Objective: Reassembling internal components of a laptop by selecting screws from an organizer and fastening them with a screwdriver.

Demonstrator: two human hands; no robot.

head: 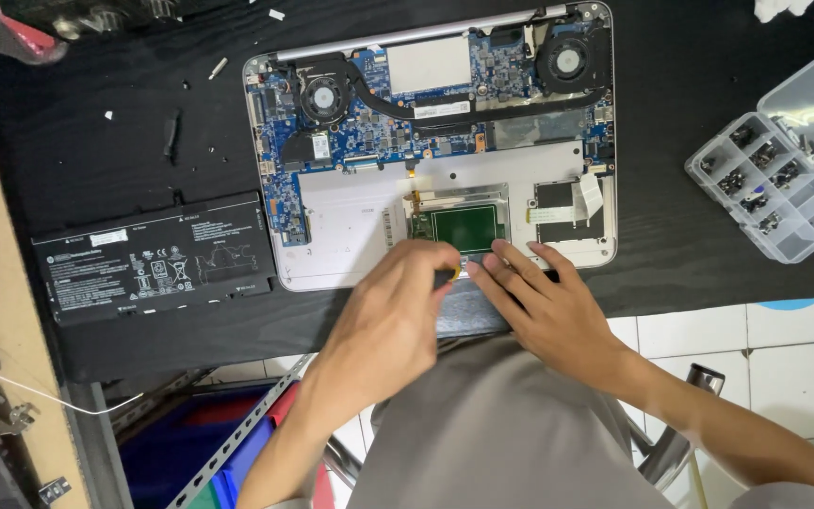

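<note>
A flat black rectangular laptop battery (154, 260), label side up, lies on the black work mat (68, 113) at the left, apart from the machine it appears to belong to. Beside it sits the opened silver laptop chassis (431, 151), its blue circuit board, two round black cooling fans and dark heat pipe exposed. At the chassis's near edge the person's left hand (383, 325) has its fingers curled together, thumb and forefinger pinched on a small pale part, seemingly the end of a thin ribbon cable or connector just below the green rectangular touchpad board (464, 227). The right hand (544, 302) meets it there, fingers extended and spread, fingertips pressing flat on the chassis rim and touching the same small part; it grips nothing that can be made out. Judging by this, the step in hand is work on the touchpad's cable connection, with the battery already out. The next move would call for a light, steady pull or push in line with the connector, since such a thin cable could crease or tear. At the far right stands a clear plastic compartment box of small dark screws (773, 187), lid open, well apart from both hands
</note>
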